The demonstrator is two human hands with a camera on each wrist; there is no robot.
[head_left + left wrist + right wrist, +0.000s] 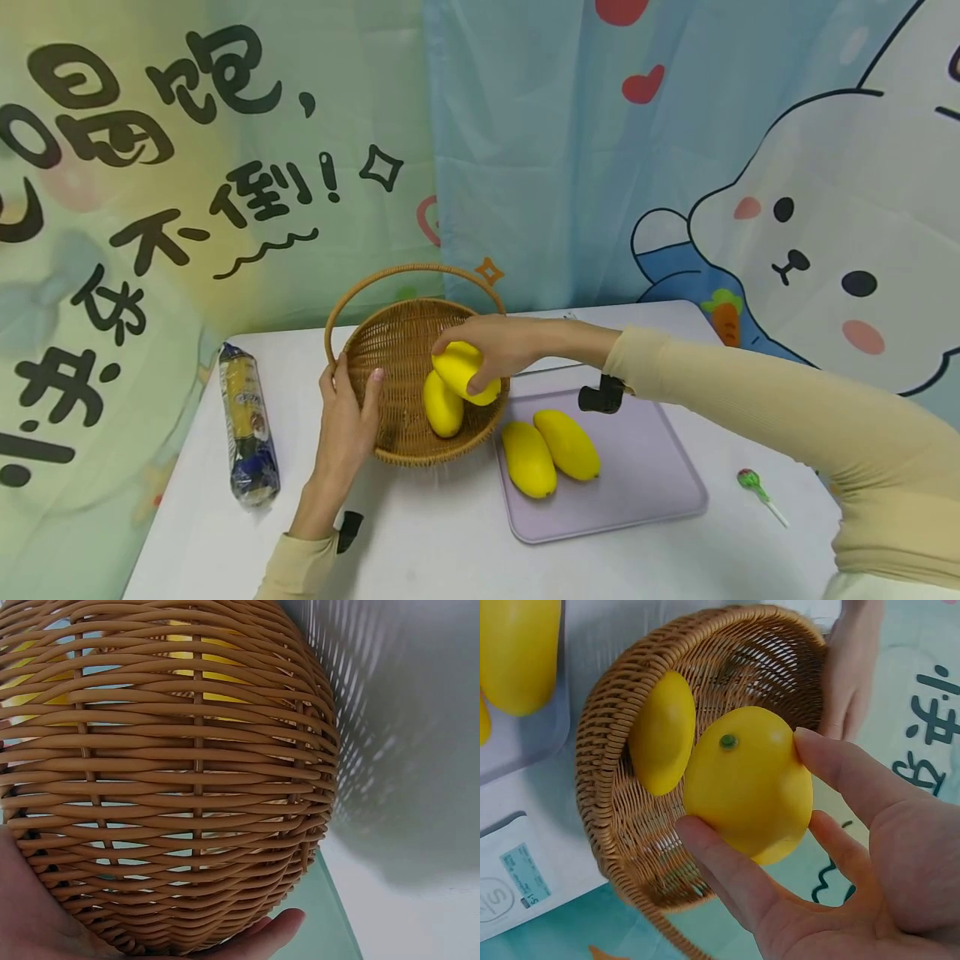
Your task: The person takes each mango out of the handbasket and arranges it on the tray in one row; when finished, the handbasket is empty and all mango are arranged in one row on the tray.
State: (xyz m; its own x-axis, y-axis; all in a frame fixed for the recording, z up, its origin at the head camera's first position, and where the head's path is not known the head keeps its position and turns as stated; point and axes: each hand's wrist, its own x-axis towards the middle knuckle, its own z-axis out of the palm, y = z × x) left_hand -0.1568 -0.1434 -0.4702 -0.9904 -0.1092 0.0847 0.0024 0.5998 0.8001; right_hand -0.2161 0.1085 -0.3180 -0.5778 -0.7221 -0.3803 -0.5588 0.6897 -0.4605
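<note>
A wicker basket (397, 354) with a hoop handle stands tilted on the table, its opening toward me. My left hand (351, 425) holds its left rim, the thumb over the inner side; in the left wrist view, fingers show below the woven wall (195, 795). Over the basket's right part, my right hand (506, 343) pinches a yellow mango (746, 784) between thumb and fingertips, its green stem spot facing the right wrist camera. Another mango (442, 407) lies inside the basket, just below the held one and partly overlapped by it in the head view.
Right of the basket is a pale purple tray (645, 492) bearing two mangoes (528, 461). A long plastic-wrapped package (249, 425) lies at the table's left side. Near the right edge lies a green-wrapped lollipop (752, 483). A printed cloth (510, 167) hangs behind the table.
</note>
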